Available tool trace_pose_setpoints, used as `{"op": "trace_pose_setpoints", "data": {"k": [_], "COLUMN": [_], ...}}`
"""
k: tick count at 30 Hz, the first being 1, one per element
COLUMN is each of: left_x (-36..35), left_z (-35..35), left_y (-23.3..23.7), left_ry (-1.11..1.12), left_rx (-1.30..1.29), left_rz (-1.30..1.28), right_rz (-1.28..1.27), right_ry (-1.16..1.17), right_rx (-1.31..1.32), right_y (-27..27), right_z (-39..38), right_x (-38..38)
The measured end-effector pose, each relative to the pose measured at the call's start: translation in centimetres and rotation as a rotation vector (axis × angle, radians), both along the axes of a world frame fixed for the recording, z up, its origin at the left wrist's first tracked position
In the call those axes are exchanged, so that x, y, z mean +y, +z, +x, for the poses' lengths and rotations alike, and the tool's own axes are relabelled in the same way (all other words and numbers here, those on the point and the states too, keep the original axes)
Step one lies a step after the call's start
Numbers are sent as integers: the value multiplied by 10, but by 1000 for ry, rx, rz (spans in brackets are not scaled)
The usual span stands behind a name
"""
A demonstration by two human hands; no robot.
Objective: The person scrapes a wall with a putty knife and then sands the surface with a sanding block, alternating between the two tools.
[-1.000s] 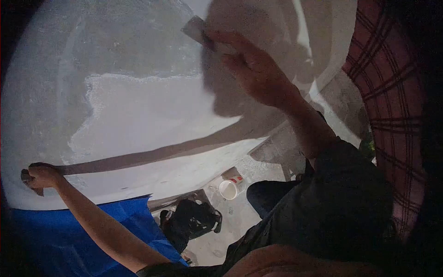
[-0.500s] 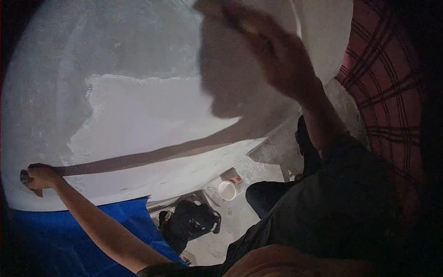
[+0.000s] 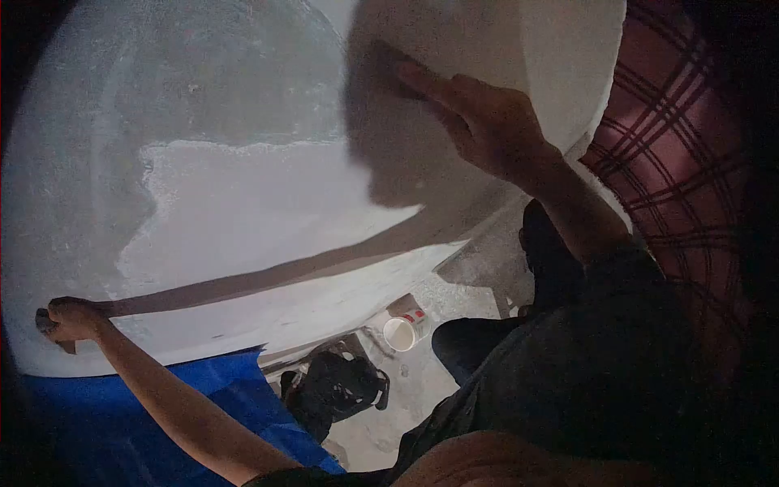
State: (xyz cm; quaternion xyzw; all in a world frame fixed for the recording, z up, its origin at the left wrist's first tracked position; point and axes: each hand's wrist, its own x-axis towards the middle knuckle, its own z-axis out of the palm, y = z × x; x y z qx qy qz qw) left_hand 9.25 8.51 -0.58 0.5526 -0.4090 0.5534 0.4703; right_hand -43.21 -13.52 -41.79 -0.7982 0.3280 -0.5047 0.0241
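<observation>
A pale wall (image 3: 243,187) fills the upper view, part grey and part coated in smooth white with a ragged edge. My right hand (image 3: 491,122) is at the wall's upper right, fingers closed on a dark, flat scraper-like tool (image 3: 398,69); shadow blurs its outline. Its broad shadow falls on the white coat. Far to the left, my left hand (image 3: 75,319) is closed against the wall's lower part. A small brownish corner of a flat tool (image 3: 68,347) sticks out below its fingers; the rest is hidden.
Blue sheeting (image 3: 203,390) hangs below the wall at left. On the dusty floor stand a white bucket (image 3: 400,334) and a black bag-like object (image 3: 337,385). Red plaid cloth (image 3: 665,162) borders the right side. My dark-clothed leg (image 3: 471,345) is near the bucket.
My right hand has moved down and slightly right along the wall, with the dark tool now lower. My left hand has stayed nearly in place.
</observation>
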Motion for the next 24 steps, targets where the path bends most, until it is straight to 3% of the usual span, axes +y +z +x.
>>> {"op": "trace_pose_setpoints", "data": {"k": [3, 5, 7, 9, 11, 14, 15, 17, 18, 20, 21, 23, 24], "left_x": [7, 24, 42, 44, 30, -13, -7, 14, 10, -8, 3, 35, 27], "left_z": [40, 99, 162, 169, 121, -39, -12, 64, 46, -10, 19, 101, 79], "left_y": [17, 42, 68, 68, 48, -16, -5, 24, 18, -7, 4, 39, 29], "left_ry": [91, 588, 461, 334, 453, -53, -55, 214, 216, 109, 107, 1238, 1239], "left_rx": [26, -315, -309, -304, -304, 22, 18, -326, -328, -19, -15, -591, -588], "left_rz": [-105, 19, 48, 77, -27, -105, -103, 12, 13, -203, -203, 225, 221], "right_rz": [-46, 39, 121, 208, 325, 372, 402, 434, 476, 516, 521, 522, 517], "right_ry": [23, 48, 72, 167, 186, 195, 229, 271, 307, 336, 350, 364, 382], "right_rx": [-21, -12, -2, -209, -212, -336, -343, -354, -380, -402, -434, -466, -514], "right_y": [-7, -17, -28, -40, -37, -60, -59, -58, -58, -63, -71, -78, -77], "right_z": [5, 8, 16, 32, 44, 49, 50, 56, 58, 64, 72, 84, 89], "right_x": [3, 12, 25, 39, 54, 61, 62, 66, 70, 76, 81, 87, 89]}}
